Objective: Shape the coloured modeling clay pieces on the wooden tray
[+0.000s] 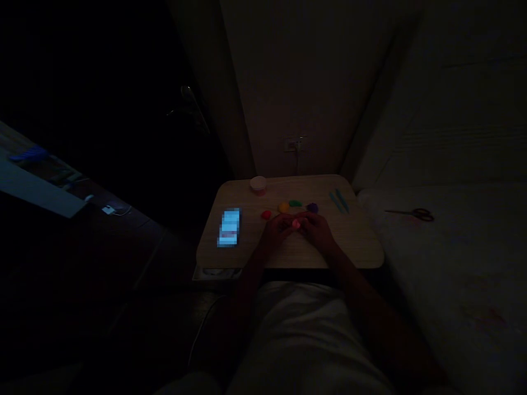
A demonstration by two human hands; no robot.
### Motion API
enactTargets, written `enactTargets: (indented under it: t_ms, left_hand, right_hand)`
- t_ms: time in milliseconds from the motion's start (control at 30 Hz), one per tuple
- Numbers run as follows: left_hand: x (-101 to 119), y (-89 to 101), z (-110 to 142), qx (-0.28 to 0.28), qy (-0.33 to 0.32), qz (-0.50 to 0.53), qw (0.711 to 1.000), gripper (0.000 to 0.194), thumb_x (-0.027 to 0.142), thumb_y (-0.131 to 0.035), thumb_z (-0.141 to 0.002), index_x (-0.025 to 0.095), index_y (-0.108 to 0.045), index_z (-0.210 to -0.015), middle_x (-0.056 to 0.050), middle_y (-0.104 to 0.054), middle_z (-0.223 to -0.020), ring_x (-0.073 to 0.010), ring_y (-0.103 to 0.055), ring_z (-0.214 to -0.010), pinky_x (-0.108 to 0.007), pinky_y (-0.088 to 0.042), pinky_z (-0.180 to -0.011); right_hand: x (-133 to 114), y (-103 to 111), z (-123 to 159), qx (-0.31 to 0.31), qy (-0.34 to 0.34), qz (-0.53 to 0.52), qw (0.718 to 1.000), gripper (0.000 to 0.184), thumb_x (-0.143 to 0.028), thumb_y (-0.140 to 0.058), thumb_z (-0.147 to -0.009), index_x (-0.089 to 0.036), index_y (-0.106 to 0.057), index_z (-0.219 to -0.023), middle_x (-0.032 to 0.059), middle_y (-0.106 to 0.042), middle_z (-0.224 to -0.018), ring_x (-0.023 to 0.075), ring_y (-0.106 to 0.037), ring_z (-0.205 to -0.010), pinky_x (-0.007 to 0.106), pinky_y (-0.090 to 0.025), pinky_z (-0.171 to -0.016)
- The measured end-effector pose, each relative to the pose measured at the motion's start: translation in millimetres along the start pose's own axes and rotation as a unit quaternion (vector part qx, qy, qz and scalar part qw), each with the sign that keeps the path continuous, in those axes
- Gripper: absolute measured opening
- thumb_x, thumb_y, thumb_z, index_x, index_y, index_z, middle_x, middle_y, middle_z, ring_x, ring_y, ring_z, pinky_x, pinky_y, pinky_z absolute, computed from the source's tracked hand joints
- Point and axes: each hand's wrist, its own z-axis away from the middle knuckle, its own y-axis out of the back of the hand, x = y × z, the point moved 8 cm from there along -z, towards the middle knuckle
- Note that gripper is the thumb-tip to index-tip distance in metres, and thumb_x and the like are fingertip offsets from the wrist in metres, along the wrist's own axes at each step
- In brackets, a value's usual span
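Over the small wooden table [247,255], my left hand [278,226] and my right hand [317,226] meet. Their fingers are closed around a small pink lump of what looks like modelling clay [296,224]. Just beyond the hands lie a red lump [266,215], a yellow-orange lump [284,208], a green lump [295,203] and a purple lump [313,207]. Two thin teal tools, one [335,203] beside the other [342,201], lie to the right. Dim light hides the finer finger positions.
A phone [229,227] with a lit, blurred screen lies at the table's left. A pale round tub [258,185] stands near the back edge. Scissors [411,213] rest on a white surface [444,263] to the right. A wall socket [294,145] is behind the table.
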Motion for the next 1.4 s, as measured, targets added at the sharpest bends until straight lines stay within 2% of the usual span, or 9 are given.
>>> enactTargets:
  t_ms: [100, 233, 333, 433, 533, 733, 967, 1167, 1400]
  left_hand:
    - [-1, -1.1, 0, -0.022, -0.002, -0.009, 1.0, 0.049, 0.037, -0.077, -0.081, 0.015, -0.068, -0.124, -0.007, -0.076, -0.095, -0.0197, -0.071, -0.084, -0.03, -0.057, -0.077]
    - [0, -1.8, 0, -0.037, -0.008, -0.032, 0.999, 0.042, 0.033, -0.079, -0.078, 0.015, -0.073, -0.116, -0.01, -0.076, -0.109, -0.0229, -0.071, -0.096, -0.033, -0.056, -0.084]
    - [1, 3.0, 0, -0.006, -0.002, -0.048, 0.999, 0.036, 0.033, -0.081, -0.075, 0.015, -0.074, -0.106, -0.008, -0.076, -0.097, -0.0207, -0.07, -0.087, -0.03, -0.056, -0.078]
    - [4, 6.2, 1, 0.019, -0.003, -0.052, 0.998, 0.027, 0.035, -0.079, -0.076, 0.015, -0.071, -0.091, -0.004, -0.072, -0.085, -0.0173, -0.067, -0.078, -0.028, -0.054, -0.073]
    - [5, 6.5, 2, 0.025, -0.01, -0.056, 0.998, 0.023, 0.036, -0.076, -0.079, 0.016, -0.067, -0.087, -0.002, -0.069, -0.082, -0.0153, -0.064, -0.075, -0.027, -0.052, -0.072]
    - [9, 5.3, 3, 0.022, -0.038, -0.083, 0.996, 0.021, 0.033, -0.073, -0.082, 0.017, -0.066, -0.094, -0.003, -0.07, -0.089, -0.0172, -0.065, -0.082, -0.028, -0.053, -0.076]
    - [14, -0.9, 2, -0.028, -0.065, -0.088, 0.994, 0.035, 0.03, -0.074, -0.083, 0.017, -0.072, -0.115, -0.012, -0.074, -0.116, -0.025, -0.069, -0.106, -0.038, -0.054, -0.094]
    - [18, 6.8, 2, 0.006, -0.049, -0.128, 0.991, 0.027, 0.041, -0.073, -0.085, 0.018, -0.08, -0.097, -0.007, -0.076, -0.09, -0.0211, -0.069, -0.083, -0.033, -0.055, -0.077]
    - [11, 16.6, 4, 0.069, 0.002, -0.122, 0.99, 0.021, 0.037, -0.077, -0.08, 0.017, -0.078, -0.078, -0.004, -0.076, -0.077, -0.0182, -0.066, -0.072, -0.029, -0.052, -0.068]
  right_hand:
    - [6, 4, 2, 0.038, -0.034, -0.044, 0.998, 0.028, -0.042, -0.068, -0.081, -0.022, -0.063, -0.101, 0.0034, -0.073, -0.074, 0.0191, -0.065, -0.06, 0.028, -0.051, -0.054]
    - [6, 3, 2, 0.048, -0.04, 0.009, 0.998, 0.024, -0.041, -0.073, -0.076, -0.021, -0.061, -0.08, 0.0039, -0.071, -0.068, 0.0193, -0.064, -0.059, 0.028, -0.049, -0.052]
    - [0, 3, 2, 0.048, -0.03, 0.053, 0.997, 0.025, -0.043, -0.071, -0.079, -0.021, -0.063, -0.071, 0.0037, -0.069, -0.065, 0.0187, -0.062, -0.059, 0.028, -0.046, -0.052]
    - [-7, -4, 4, 0.01, -0.018, 0.068, 0.997, 0.033, -0.048, -0.062, -0.087, -0.02, -0.068, -0.07, 0.0021, -0.067, -0.063, 0.0172, -0.061, -0.06, 0.028, -0.046, -0.055]
    - [-11, -10, 6, -0.02, -0.017, 0.052, 0.998, 0.041, -0.053, -0.057, -0.091, -0.019, -0.071, -0.073, 0.0016, -0.066, -0.062, 0.0165, -0.059, -0.059, 0.028, -0.045, -0.055]
    - [-12, -10, 9, -0.013, -0.014, 0.062, 0.998, 0.039, -0.057, -0.073, -0.081, -0.019, -0.076, -0.086, 0.0056, -0.076, -0.079, 0.0199, -0.066, -0.068, 0.03, -0.05, -0.062]
    - [-1, -1, 4, 0.008, -0.014, 0.043, 0.999, 0.026, -0.045, -0.07, -0.08, -0.019, -0.075, -0.084, 0.0062, -0.078, -0.083, 0.023, -0.07, -0.075, 0.035, -0.055, -0.07]
    - [4, -2, 4, 0.011, -0.036, 0.035, 0.999, 0.027, -0.045, -0.071, -0.079, -0.021, -0.066, -0.07, 0.003, -0.07, -0.067, 0.0209, -0.063, -0.063, 0.032, -0.05, -0.058]
    - [-9, -9, 6, 0.002, 0.001, 0.055, 0.998, 0.029, -0.046, -0.058, -0.091, -0.02, -0.066, -0.082, 0.0015, -0.068, -0.071, 0.0166, -0.06, -0.065, 0.027, -0.046, -0.061]
